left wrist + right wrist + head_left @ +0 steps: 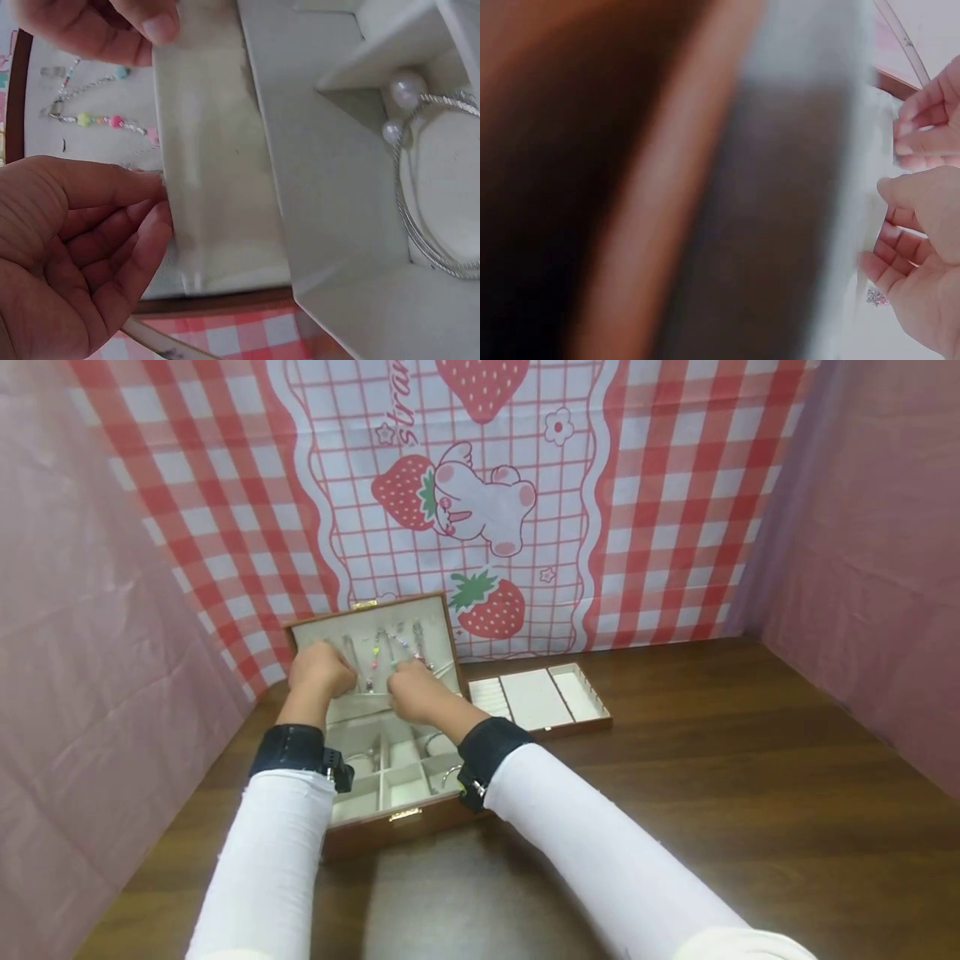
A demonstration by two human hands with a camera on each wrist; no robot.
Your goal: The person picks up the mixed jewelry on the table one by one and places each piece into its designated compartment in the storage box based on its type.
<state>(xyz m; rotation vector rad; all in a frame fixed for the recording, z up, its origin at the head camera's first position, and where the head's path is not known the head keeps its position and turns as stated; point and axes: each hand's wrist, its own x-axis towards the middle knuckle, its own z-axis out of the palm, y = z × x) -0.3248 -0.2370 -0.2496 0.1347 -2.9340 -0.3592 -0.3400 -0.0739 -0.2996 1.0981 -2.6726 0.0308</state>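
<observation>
An open jewelry box (367, 839) stands on the table, its lid raised at the back. Necklaces with coloured beads (116, 121) hang against the lid's pale lining. Across the lower lid runs a cream fabric pocket (217, 150). My left hand (321, 670) pinches the pocket's upper edge between thumb and forefinger near the lid's left side. Further right, my right hand (423, 693) grips that same edge with its thumb and curled fingers. Whether a chain lies under the fingertips cannot be made out. Silver bangles with pearl ends (405, 202) lie in a lower compartment.
To the right of the box sits a shallow divided tray (609, 723) with a ring-roll section. A checked strawberry cloth (667, 510) hangs behind, and pink cloth (862, 543) covers both sides. The brown wooden table (735, 793) extends to the right.
</observation>
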